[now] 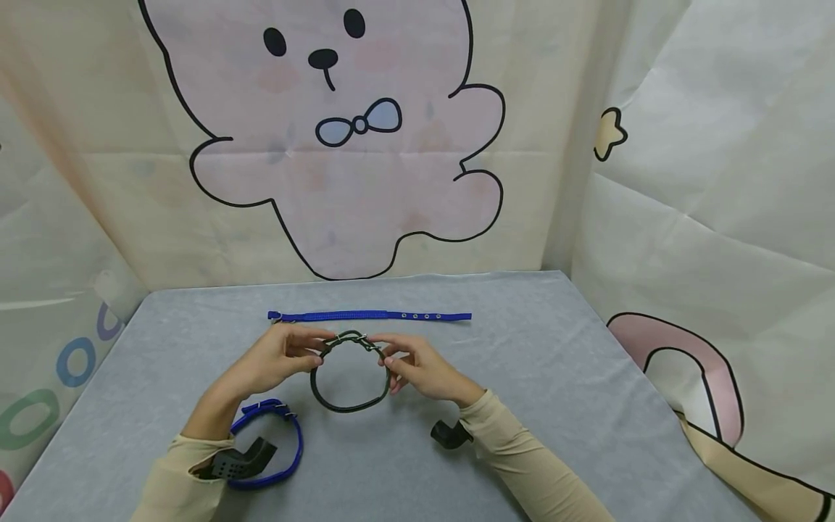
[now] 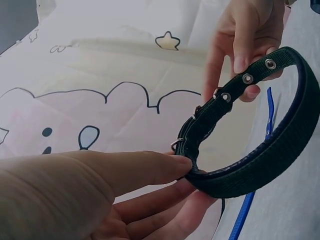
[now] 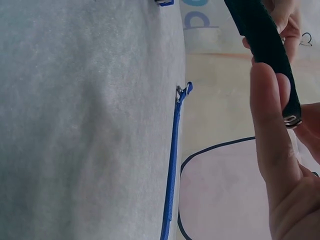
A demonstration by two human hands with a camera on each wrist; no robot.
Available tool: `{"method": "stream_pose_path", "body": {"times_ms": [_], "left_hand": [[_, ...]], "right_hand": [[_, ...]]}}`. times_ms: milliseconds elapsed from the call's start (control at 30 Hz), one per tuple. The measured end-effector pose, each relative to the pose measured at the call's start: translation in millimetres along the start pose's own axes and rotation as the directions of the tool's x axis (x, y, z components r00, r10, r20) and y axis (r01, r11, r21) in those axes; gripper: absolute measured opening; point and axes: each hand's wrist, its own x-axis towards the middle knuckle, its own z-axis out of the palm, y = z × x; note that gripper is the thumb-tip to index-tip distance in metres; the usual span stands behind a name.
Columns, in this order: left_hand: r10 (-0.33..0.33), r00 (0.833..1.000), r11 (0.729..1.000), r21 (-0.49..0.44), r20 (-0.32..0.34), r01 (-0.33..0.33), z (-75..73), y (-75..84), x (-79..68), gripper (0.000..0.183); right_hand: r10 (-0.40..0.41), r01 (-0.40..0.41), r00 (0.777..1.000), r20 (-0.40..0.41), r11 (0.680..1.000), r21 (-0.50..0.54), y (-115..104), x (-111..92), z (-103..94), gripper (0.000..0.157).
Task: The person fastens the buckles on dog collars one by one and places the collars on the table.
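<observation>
Beige sleeves (image 1: 525,457), dark green collar (image 2: 265,170) beyond them, left hand (image 1: 275,359) pinching its left side, right hand (image 1: 422,368) its right

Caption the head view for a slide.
Left hand and right hand hold a looped dark-green strap over a gray table, a straight blue strap beyond, a looped blue strap nearer.
</observation>
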Motion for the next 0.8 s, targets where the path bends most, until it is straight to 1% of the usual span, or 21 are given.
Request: {"method": "stream_pose_path", "body": {"times_ms": [133,233,333,467,600,800], "left_hand": [[-0.026,0.999,0.999,-0.029,0.037,0.027,-1.1,-4.0,1.4,0.041],[-0.045,0.998,0.998,-0.036,0.054,0.047,-1.6,-5.5,1.9,0.04],[-0.07,0.995,0.996,-0.041,0.074,0.073,-1.4,-7.8,2.2,0.038],[-0.105,0.988,0.992,-0.053,0.112,0.111,-1.0,-13.9,3.8,0.034],[-0.122,0.978,0.988,-0.071,0.171,0.136,-0.4,-20.3,5.2,0.031],[-0.129,0.949,0.984,-0.081,0.287,0.159,0.3,-28.3,5.0,0.03]], "right_hand": [[0.034,-0.034,0.999,0.018,0.999,-0.002,-0.2,-0.3,1.0,0.044],[0.054,-0.053,0.998,0.029,0.998,-0.024,-0.2,-0.1,2.2,0.045],[0.059,-0.056,0.997,0.045,0.996,-0.071,1.0,0.3,3.0,0.044],[0.053,-0.042,0.995,0.086,0.992,-0.119,4.3,1.5,3.7,0.042],[0.076,-0.06,0.989,0.128,0.99,-0.124,8.2,2.3,5.5,0.041],[0.161,-0.137,0.97,0.182,0.981,-0.138,13.7,3.0,10.6,0.041]]}}
